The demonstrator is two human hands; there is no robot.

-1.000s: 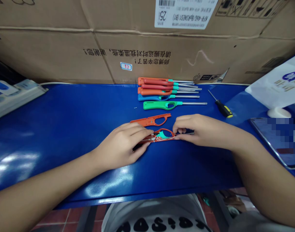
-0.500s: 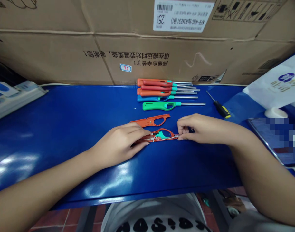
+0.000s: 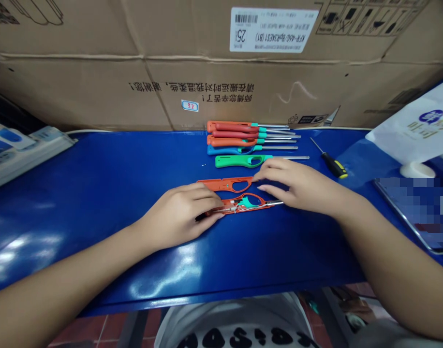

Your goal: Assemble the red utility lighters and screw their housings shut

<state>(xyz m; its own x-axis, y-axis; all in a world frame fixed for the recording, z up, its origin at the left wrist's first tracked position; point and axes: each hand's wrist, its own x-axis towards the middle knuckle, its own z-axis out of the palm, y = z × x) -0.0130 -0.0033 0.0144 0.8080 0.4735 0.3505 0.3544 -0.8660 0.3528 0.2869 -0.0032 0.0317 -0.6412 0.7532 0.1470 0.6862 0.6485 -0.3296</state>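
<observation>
My left hand [image 3: 187, 212] is closed around the handle end of an opened orange gas lighter [image 3: 259, 206]. Its teal trigger, thin wires and metal tube lie exposed in the lower shell. Just behind it lies the loose orange shell half [image 3: 221, 184], its left end partly behind my left hand. My right hand [image 3: 290, 186] has its thumb and fingers apart, with the fingertips at the right tip of that loose shell half; whether they press on it I cannot tell. The lighter's metal tube runs just below my right thumb.
Several assembled lighters [image 3: 236, 140] and a green lighter [image 3: 234, 161] lie behind. A screwdriver [image 3: 333, 164], a white bag [image 3: 413, 125] and a phone [image 3: 406, 217] are to the right. A cardboard box [image 3: 98, 96] walls off the back of the blue table [image 3: 109, 179].
My right hand has let go of the lighter's metal tube and moved up and left to the tip of the loose shell half. My left hand stays on the lighter.
</observation>
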